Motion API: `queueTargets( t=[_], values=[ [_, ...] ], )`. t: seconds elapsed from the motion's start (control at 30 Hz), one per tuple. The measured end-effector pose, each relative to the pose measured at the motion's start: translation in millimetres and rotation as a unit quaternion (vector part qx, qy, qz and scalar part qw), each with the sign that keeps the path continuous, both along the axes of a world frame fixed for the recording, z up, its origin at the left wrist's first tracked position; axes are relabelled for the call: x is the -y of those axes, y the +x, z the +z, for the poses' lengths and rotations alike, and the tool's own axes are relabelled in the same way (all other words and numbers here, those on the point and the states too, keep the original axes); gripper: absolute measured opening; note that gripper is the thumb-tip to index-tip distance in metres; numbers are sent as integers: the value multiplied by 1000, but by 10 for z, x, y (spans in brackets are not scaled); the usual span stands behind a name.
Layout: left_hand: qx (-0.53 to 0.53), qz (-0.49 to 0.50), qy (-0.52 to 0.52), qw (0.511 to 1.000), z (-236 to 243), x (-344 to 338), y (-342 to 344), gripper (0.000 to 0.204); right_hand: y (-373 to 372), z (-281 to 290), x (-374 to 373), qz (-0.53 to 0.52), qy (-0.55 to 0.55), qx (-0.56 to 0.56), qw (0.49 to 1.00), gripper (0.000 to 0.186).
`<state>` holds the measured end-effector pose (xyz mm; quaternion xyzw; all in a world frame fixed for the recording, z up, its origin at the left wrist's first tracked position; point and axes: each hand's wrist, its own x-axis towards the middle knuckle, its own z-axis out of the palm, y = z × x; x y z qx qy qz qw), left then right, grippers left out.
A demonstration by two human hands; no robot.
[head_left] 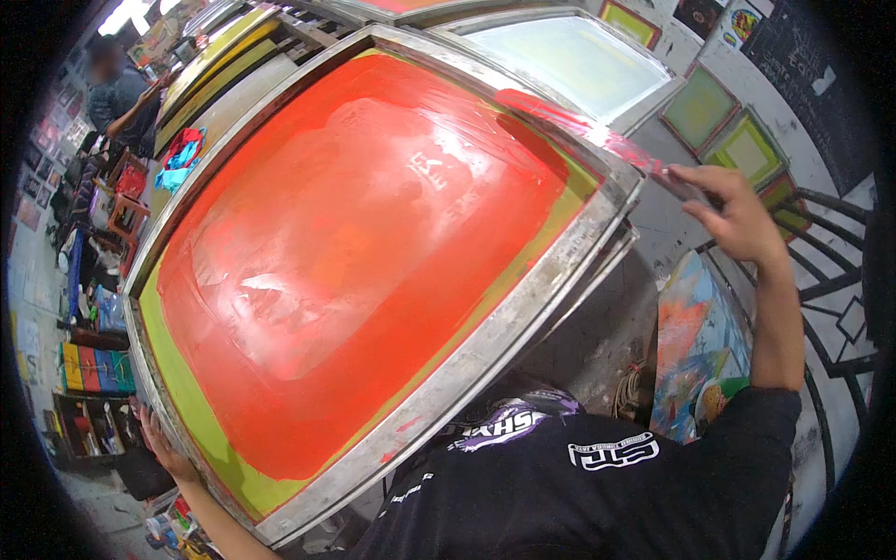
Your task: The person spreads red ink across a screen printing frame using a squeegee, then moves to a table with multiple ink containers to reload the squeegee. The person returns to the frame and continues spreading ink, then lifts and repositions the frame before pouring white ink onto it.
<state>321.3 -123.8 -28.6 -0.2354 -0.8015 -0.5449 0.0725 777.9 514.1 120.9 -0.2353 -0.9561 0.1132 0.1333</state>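
The big framed screen (541, 280) lies slanted in front of the person, its middle spread with glossy red ink (345, 243), the raised grey rim probably there to contain the wet colour. The left hand (166, 448) has its fingers straightened and loose along the outer edge at the near-left corner, seemingly to steady the frame without touching the ink. The right hand (733, 210), beyond the opposite corner, has its fingers closed on the end of a long red-smeared tool (616, 142), likely because that end is cleaner. A pale screen (569, 61) sits behind, apart from both hands
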Motion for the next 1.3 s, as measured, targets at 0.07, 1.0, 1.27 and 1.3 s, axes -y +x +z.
queueTargets(
  t=[0.07, 1.0, 1.27, 1.3],
  values=[
    [-44, 0, -89, 995, -62, 183, -92, 50, 212, 217, 101, -8, 59, 20, 998, 40],
    [104, 112, -66, 986, 44, -47, -13, 63, -974, 98, -151, 225, -90, -22, 970, 39],
    [125, 167, -1, 978, 784, 389, 1183, 68, -2116, 51, 1045, 413, -234, -74, 877, 41],
    [98, 187, 37, 977, 789, 614, 1397, 70, -2248, 32, 1266, 428, -250, -64, 866, 42]
  ],
)
